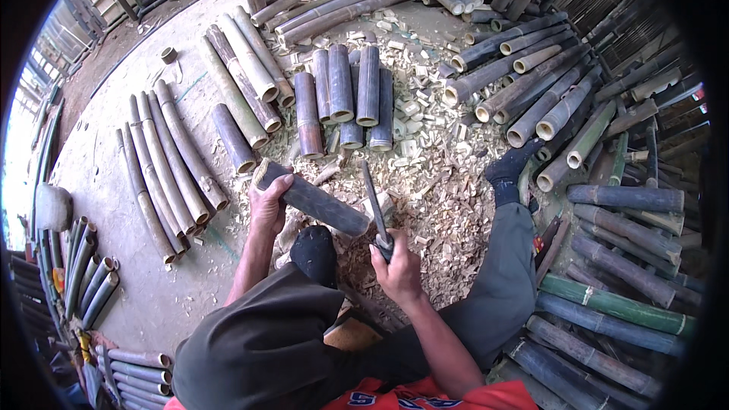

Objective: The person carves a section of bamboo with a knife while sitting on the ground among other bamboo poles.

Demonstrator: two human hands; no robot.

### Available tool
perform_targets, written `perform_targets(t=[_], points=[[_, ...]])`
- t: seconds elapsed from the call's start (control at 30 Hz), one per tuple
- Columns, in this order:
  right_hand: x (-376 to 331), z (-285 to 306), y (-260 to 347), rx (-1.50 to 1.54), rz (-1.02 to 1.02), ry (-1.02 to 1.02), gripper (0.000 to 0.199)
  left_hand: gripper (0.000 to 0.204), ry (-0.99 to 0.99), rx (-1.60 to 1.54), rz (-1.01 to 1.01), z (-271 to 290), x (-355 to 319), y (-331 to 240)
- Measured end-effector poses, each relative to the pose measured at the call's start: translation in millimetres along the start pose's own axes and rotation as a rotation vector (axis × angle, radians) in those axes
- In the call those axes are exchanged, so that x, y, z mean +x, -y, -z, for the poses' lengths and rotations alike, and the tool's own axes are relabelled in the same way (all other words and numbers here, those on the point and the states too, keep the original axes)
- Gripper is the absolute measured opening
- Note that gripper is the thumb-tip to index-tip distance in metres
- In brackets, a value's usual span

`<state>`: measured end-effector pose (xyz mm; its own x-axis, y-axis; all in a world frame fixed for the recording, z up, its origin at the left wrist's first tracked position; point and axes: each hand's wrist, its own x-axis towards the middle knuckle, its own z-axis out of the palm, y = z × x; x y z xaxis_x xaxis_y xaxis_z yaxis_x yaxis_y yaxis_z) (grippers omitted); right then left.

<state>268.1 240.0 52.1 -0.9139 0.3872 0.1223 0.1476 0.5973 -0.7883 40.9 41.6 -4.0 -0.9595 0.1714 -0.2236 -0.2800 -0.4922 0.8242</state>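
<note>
My left hand (pixel 267 203) is closed round the left end of a short, dark bamboo piece (pixel 323 206). The piece slants down to the right over my sock-covered foot (pixel 314 252). In my right fist (pixel 398 267) is the dark handle of a knife (pixel 371 196). Its long, narrow blade points up and away from me, just right of the bamboo's lower end; I cannot tell whether the two touch. Beyond my hands lie several dark, short bamboo tubes (pixel 340 85) side by side, with one more dark tube (pixel 234 138) to their left.
Wood chips and shavings (pixel 440 220) cover the ground between my legs. Long bamboo poles (pixel 178 148) lie at the left. Heaps of bamboo fill the far right (pixel 562 99) and near right (pixel 615 304). A round grey stone-like lump (pixel 54 207) sits at the left edge.
</note>
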Motion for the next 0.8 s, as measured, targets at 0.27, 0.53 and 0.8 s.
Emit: perform_targets(t=[0.27, 0.53, 0.8], points=[[15.1, 16.0, 36.0, -0.188, -0.146, 0.197, 0.032, 0.044, 0.085, -0.004, 0.070, -0.5, -2.8, -9.7], [0.7, -12.9, -48.3, -0.414, -0.358, 0.333, 0.037, 0.046, 0.138, 0.010, 0.003, -0.2, -4.6, -3.5], [-8.6, -9.2, -16.6, 0.029, -0.054, 0.030, 0.034, 0.050, 0.199, 0.135, 0.177, 18.5, -0.1, -15.7]])
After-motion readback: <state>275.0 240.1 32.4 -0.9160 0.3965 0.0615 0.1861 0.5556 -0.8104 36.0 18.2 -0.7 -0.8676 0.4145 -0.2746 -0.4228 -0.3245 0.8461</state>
